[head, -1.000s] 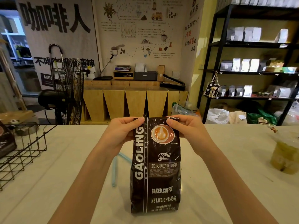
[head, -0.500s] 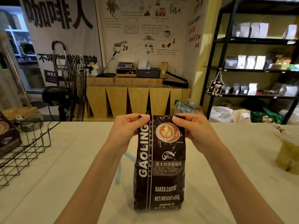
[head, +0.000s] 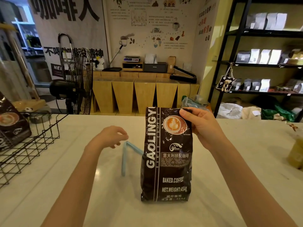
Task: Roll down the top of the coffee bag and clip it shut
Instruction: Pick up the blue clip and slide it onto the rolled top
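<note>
A dark brown coffee bag [head: 166, 169] with white lettering stands upright on the pale counter [head: 237, 161]. My right hand [head: 199, 124] pinches its top right corner, where the top is folded over. My left hand [head: 111, 136] hovers left of the bag with fingers loosely curled and apart, holding nothing. Its fingertips are just above the hinged end of a light blue bag clip [head: 125, 155]. The clip lies open in a V on the counter, one arm running behind the bag's left edge.
A black wire basket [head: 32, 145] holding another coffee bag [head: 11, 123] stands at the left. A cup of yellowish drink [head: 296, 154] sits at the right edge. Beyond the counter are a floor fan [head: 77, 84], wooden cabinets and black shelves with bags.
My left hand has let go of the bag's top left corner and dropped down-left toward the blue clip. My right hand keeps hold of the top right corner.
</note>
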